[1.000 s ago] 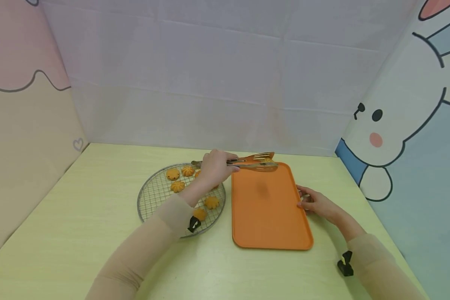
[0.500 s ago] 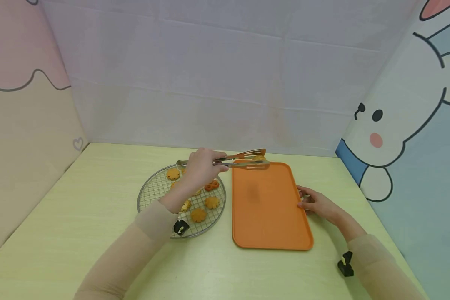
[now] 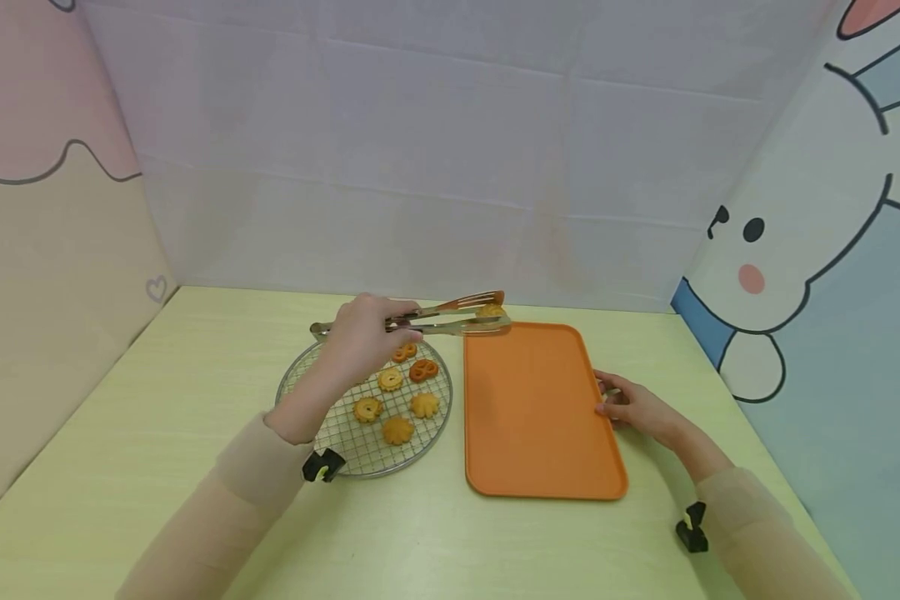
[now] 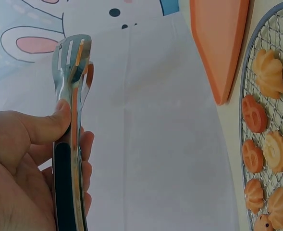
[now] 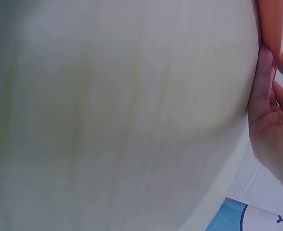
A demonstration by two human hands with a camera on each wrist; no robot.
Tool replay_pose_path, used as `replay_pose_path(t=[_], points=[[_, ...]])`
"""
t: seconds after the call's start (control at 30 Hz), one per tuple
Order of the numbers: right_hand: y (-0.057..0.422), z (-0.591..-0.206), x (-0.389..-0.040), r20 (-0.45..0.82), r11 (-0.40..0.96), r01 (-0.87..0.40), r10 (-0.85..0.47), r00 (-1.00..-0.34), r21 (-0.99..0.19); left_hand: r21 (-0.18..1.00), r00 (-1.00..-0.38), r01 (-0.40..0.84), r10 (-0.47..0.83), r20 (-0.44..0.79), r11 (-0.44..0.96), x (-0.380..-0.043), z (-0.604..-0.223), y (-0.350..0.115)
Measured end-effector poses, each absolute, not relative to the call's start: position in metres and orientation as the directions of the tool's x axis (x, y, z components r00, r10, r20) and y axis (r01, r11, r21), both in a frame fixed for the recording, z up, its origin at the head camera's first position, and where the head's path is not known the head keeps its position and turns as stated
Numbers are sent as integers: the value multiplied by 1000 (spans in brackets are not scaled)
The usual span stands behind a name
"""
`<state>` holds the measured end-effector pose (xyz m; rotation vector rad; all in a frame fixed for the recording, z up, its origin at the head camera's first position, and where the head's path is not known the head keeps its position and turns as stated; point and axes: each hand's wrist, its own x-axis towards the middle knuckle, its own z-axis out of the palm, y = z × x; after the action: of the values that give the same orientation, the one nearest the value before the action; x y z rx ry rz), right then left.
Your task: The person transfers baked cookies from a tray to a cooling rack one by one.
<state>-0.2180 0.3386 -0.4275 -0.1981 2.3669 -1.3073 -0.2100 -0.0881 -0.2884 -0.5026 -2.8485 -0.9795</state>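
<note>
My left hand point(image 3: 363, 337) grips metal tongs point(image 3: 450, 326) above the far part of a round wire rack point(image 3: 348, 446). Their slotted ends point right, toward the far left corner of an orange tray point(image 3: 540, 417), with a golden cookie point(image 3: 491, 311) between them. In the left wrist view the thumb lies along one arm of the tongs point(image 4: 63, 187) and the fingers wrap the other side. My right hand point(image 3: 641, 410) holds the tray's right rim; the right wrist view shows fingers low against the tray's edge point(image 5: 272, 29) and the thumb on its other side.
Several cookies lie on the rack, among them pretzel shapes point(image 3: 423, 371), flower shapes point(image 3: 397, 431) and round ones point(image 3: 367, 408). The rack stands just left of the tray on a pale yellow table point(image 3: 420, 542). A pale wall point(image 3: 435, 167) rises behind.
My left hand has moved left with the tongs and cookie, from over the tray's far edge to over the rack's far side. More of the right-hand cookies now show. My right hand and the tray stay put.
</note>
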Motion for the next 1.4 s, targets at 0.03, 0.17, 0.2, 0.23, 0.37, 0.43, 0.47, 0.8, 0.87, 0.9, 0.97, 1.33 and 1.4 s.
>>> replay_pose_path(t=[0.03, 0.17, 0.2, 0.23, 0.37, 0.43, 0.47, 0.8, 0.87, 0.9, 0.97, 1.33, 1.4], points=[[339, -427, -218, -297, 545, 80, -324, -898, -835, 583, -943, 332, 277, 184, 742, -208, -288, -91], [337, -427, -217, -298, 547, 81, -322, -899, -833, 582, -948, 319, 266, 178, 748, -202, -288, -101], [337, -426, -217, -299, 548, 81, -322, -898, -833, 580, -948, 317, 261, 180, 751, -201, -288, -104], [336, -426, -217, -301, 549, 84, -320, -898, -832, 579, -949, 315, 257, 183, 752, -199, -289, -106], [335, -425, -217, -310, 548, 93, -318, -896, -831, 556, -944, 328, 246, 219, 764, -194, -293, -117], [335, -425, -217, -312, 546, 96, -318, -895, -832, 549, -940, 337, 243, 237, 765, -192, -295, -124], [335, -426, -218, -314, 544, 99, -318, -895, -833, 545, -939, 340, 241, 246, 766, -191, -297, -127], [334, -427, -219, -314, 538, 102, -319, -894, -837, 523, -942, 319, 204, 265, 791, -177, -304, -157], [334, -427, -219, -315, 537, 103, -320, -894, -837, 512, -940, 322, 204, 273, 796, -175, -307, -163], [334, -427, -219, -315, 536, 104, -319, -894, -838, 509, -939, 324, 204, 278, 797, -174, -308, -165], [334, -426, -219, -317, 535, 106, -319, -893, -838, 511, -938, 323, 197, 285, 797, -172, -311, -170], [333, -426, -218, -321, 542, 107, -318, -892, -834, 505, -918, 345, 171, 359, 791, -164, -330, -199], [332, -426, -218, -324, 539, 111, -317, -891, -835, 495, -910, 352, 168, 378, 794, -164, -334, -204]])
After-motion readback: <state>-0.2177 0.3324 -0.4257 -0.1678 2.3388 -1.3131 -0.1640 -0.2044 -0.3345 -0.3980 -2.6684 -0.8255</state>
